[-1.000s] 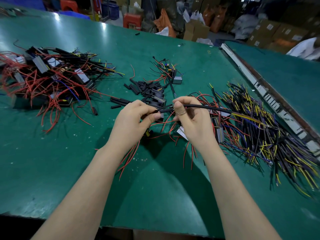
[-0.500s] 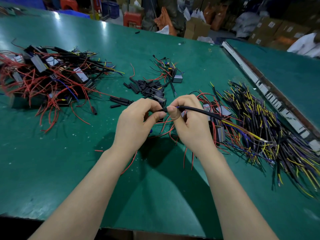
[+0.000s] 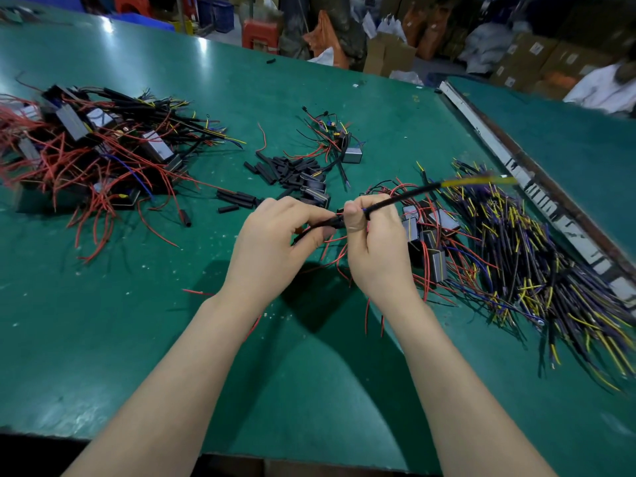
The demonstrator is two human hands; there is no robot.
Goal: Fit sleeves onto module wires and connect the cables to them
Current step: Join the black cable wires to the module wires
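finished module pile (image 3: 86,149) far left, loose black sleeves (image 3: 285,168) mid-table; left hand (image 3: 275,242) pinches a black sleeve (image 3: 330,223), right hand (image 3: 373,242) grips the black cable (image 3: 402,197) meeting it; cable heap (image 3: 533,253) right

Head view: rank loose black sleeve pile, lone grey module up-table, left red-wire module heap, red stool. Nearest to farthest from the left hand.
From the left hand:
1. Loose black sleeve pile, just beyond the hand.
2. Lone grey module, farther up-table, slightly right.
3. Red-wire module heap, far left.
4. Red stool, off the table, at the back.
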